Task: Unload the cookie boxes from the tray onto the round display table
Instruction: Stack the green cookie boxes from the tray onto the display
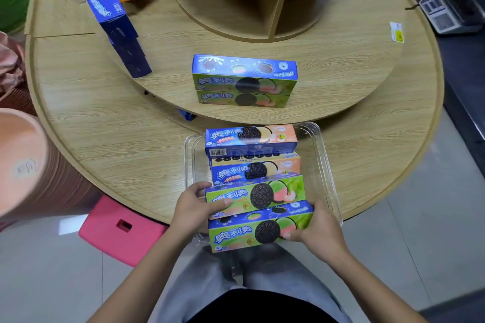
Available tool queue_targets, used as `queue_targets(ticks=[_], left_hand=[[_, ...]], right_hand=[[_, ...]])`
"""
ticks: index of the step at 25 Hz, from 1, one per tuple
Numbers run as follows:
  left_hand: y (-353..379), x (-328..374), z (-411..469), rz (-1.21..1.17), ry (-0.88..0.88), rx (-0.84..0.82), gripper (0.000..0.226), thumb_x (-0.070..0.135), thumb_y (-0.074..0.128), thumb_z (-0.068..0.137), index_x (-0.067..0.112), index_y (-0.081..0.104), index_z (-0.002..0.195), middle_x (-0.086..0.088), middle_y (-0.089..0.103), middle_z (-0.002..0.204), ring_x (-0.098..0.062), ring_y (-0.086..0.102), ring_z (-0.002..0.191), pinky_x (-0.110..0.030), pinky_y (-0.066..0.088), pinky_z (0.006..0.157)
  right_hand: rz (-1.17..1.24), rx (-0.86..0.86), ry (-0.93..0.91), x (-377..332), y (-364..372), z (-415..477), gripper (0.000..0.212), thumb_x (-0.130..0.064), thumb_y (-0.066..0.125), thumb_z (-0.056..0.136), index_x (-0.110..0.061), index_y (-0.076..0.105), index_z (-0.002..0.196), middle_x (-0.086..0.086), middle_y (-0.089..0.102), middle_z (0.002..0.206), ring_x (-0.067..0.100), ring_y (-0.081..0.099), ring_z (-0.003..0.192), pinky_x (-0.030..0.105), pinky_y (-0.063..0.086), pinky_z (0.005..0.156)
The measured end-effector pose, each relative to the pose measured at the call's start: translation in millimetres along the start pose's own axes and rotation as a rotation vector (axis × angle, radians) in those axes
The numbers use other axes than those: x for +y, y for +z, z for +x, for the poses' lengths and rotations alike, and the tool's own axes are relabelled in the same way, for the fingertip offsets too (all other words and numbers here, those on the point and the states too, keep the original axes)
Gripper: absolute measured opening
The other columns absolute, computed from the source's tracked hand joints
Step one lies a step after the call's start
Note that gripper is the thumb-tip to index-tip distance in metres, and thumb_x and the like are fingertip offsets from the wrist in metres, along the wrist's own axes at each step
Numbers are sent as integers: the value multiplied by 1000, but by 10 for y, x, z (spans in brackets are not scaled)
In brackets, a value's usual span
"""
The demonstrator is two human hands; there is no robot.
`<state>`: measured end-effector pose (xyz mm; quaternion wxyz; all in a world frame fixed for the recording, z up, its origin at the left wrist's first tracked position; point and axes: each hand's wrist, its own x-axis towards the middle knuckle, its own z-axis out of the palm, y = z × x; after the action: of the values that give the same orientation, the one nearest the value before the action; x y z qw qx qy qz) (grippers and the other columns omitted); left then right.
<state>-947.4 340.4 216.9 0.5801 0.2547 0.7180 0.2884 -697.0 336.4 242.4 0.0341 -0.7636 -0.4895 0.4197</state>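
At lower centre, the left hand (195,206) and right hand (319,228) each close a grip on the ends of two green cookie boxes (258,214) above the clear tray (326,165); lifted unevenly, the upper box could slide off.

Round display table (110,123), wood-grain, tiered. Lowest tier: clear tray (325,165) at near edge. Middle tier, beyond tray: two stacked green cookie boxes (244,86); far-left, leaning blue boxes (115,21).
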Motion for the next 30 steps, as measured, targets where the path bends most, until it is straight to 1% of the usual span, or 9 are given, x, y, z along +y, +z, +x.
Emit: queue_targets(ticks=[3,7,11,14,17,20,24,26,30], left_hand=[[-110,12,-56,-69,73,-24,62,5,88,51,6,58,105,-10,73,93,-8,69,69,-15,53,58],[-376,369,-1,-29,249,-45,71,30,90,31,22,63,96,10,75,86,-5,67,83,-14,54,75],[-619,977,168,-33,407,-50,67,30,85,32,26,62,94,3,69,100,-2,66,85,-15,54,76],[-676,1446,273,-56,518,-24,65,16,90,38,25,62,95,3,67,101,-1,66,85,-17,56,74],[-626,1784,443,-109,596,-17,57,-10,77,57,14,57,105,-2,65,103,1,67,81,-17,56,67],[-588,2042,692,-159,604,-63,59,-19,69,62,8,54,113,0,66,100,0,68,81,-18,55,64],[-542,2240,1083,-177,584,-116,49,-23,58,71,12,57,105,-1,65,107,-4,64,94,-16,55,63],[-537,2234,1235,-194,579,-134,56,-22,61,68,4,54,118,-8,62,120,-15,61,108,-18,56,69],[-564,2207,1298,-215,555,-161,67,-14,69,67,4,45,127,-5,60,122,-17,59,113,-21,56,77]], right_hand=[[164,-81,-12,65,-112,36,88,-29,91,25,-23,52,104,-9,66,93,18,67,87,38,54,80],[90,-277,-120,68,-372,73,67,-22,92,30,-25,63,91,1,74,85,15,67,74,45,57,75],[54,-224,-230,-188,-700,104,60,-28,90,28,-38,63,81,3,71,82,26,65,73,43,55,70],[187,-213,-298,-498,-992,74,61,-13,94,34,-29,65,87,1,69,87,15,64,71,32,54,68],[303,-158,-389,-853,-1283,94,61,4,89,43,-19,64,95,8,69,97,14,66,80,29,56,73],[366,-50,-472,-1204,-1560,218,66,6,89,43,-20,63,98,12,67,100,18,64,83,29,56,76],[403,52,-560,-1580,-1835,482,63,2,88,45,-25,63,96,2,65,104,20,65,85,37,55,78],[415,74,-596,-1735,-1903,597,59,0,87,46,-25,63,93,-3,65,99,20,65,84,32,56,74],[427,129,-608,-1988,-1877,890,56,-1,87,51,-23,61,96,-4,62,98,19,64,85,28,58,63]])
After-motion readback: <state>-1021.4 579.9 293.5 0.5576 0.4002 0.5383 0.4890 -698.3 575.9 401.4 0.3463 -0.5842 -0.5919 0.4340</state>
